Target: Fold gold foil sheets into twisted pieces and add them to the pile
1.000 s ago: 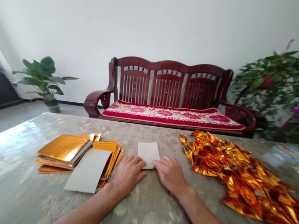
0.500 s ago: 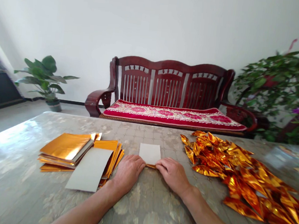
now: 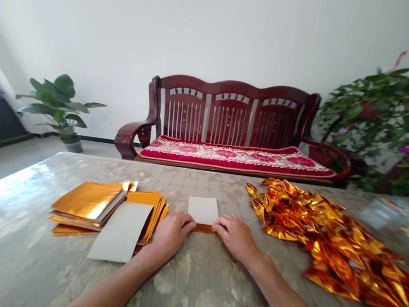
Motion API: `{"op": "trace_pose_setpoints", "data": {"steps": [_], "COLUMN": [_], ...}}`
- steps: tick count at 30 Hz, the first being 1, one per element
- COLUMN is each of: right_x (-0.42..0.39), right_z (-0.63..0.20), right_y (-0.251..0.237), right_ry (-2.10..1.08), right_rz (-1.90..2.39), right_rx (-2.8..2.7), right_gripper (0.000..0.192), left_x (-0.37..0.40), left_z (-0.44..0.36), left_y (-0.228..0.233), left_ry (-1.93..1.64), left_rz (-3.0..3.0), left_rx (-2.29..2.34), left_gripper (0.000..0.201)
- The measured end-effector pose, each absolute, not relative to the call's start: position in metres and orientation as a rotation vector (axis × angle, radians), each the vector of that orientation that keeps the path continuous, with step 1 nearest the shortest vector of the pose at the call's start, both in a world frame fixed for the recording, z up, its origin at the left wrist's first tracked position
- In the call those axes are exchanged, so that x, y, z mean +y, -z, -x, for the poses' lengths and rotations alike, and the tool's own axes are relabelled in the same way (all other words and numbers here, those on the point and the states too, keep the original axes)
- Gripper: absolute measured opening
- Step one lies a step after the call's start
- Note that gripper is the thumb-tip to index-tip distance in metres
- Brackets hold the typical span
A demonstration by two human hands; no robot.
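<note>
A sheet of gold foil paper (image 3: 202, 210) lies pale side up on the table, its near edge turned over into a narrow gold strip. My left hand (image 3: 175, 229) pinches the left end of that strip, and my right hand (image 3: 235, 233) pinches the right end. Both hands rest on the table with fingers closed. Left of my left hand sit stacks of gold foil paper (image 3: 89, 199), with one sheet (image 3: 122, 232) lying grey side up on top. On the right spreads a heap of folded gold foil pieces (image 3: 323, 237).
The table (image 3: 184, 286) has a patterned clear cover. Behind it stands a dark red wooden bench (image 3: 230, 112) with a red floral cushion (image 3: 240, 157). A potted plant (image 3: 62, 106) is at left, leafy plants (image 3: 378, 112) at right. A clear plastic bag (image 3: 390, 212) lies at the right edge.
The gold strip along the sheet's near edge now shows wider and flatter between my hands. My left hand has shifted slightly left; both hands keep hold of the sheet.
</note>
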State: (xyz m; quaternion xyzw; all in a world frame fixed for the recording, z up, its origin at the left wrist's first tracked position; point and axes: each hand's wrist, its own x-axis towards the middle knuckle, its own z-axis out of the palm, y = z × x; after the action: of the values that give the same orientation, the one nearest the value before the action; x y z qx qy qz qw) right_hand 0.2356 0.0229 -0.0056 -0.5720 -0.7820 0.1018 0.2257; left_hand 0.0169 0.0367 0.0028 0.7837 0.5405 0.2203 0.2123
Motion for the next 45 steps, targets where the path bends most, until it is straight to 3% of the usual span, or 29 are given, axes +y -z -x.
{"op": "trace_pose_setpoints", "data": {"steps": [10, 31, 45], "right_x": [0.023, 0.023, 0.023], "right_z": [-0.228, -0.227, -0.226], "right_y": [0.003, 0.009, 0.014], "right_ry": [-0.138, -0.074, 0.128], "right_rz": [1.718, 1.652, 1.603], "right_rx": [-2.188, -2.156, -2.235], "right_gripper": [0.023, 0.016, 0.016], "left_x": [0.04, 0.037, 0.035], "left_z": [-0.016, -0.016, -0.017], "left_y": [-0.002, -0.004, -0.002], "left_ry": [-0.547, -0.448, -0.368], "left_rz": [-2.267, -2.357, -2.434], "left_rx": [1.686, 1.727, 1.795], "left_gripper": [0.024, 0.022, 0.026]}}
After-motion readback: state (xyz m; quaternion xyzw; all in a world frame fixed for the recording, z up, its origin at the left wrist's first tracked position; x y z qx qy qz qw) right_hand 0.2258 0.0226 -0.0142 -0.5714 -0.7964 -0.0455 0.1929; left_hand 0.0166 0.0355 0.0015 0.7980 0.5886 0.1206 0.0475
